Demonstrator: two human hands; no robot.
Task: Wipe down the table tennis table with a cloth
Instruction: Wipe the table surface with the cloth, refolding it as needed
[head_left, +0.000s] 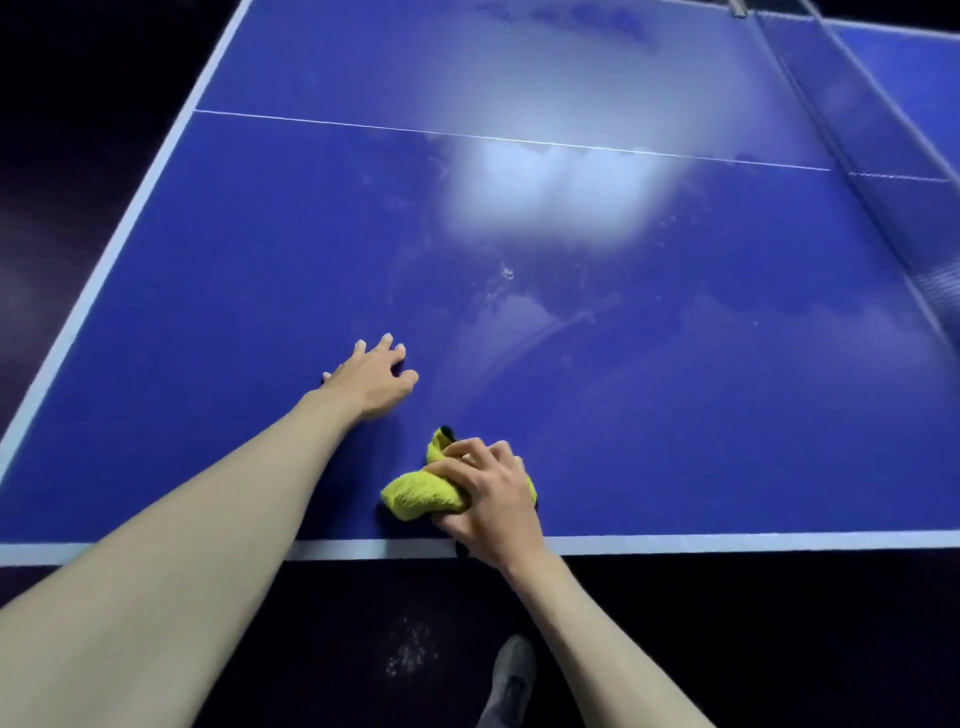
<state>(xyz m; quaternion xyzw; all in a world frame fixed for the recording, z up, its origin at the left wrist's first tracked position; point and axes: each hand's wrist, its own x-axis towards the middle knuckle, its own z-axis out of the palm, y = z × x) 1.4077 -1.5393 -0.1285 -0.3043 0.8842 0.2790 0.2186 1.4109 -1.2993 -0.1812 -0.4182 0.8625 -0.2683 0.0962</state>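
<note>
The fuzzy yellow cloth (423, 493) is bunched into a soft lump on the smooth blue tabletop (234, 291), close to the near white edge line (727, 543). The right hand (488, 493) sits on top of it, with its fingers (470, 452) curled over the cloth and the thumb tucked under its near side, gripping it. A small dark bit pokes out at the far tip of the cloth.

The left hand (371, 382) rests on the tabletop a little farther in, apart from the cloth. Its fingers (387, 345) are spread, tips touching the surface.

The tabletop is shiny, with pale smeary streaks (524, 322) and a bright patch of light (545, 192). A thin white line (363, 127) runs across it. A white border (119, 244) runs along the left side. There is lots of open blue space beyond both hands. The dark mesh net (893, 171) stands far off on the right.

The floor (311, 649) below is dark with some pale specks (410, 649). A grey shoe (511, 670) stands on it.
</note>
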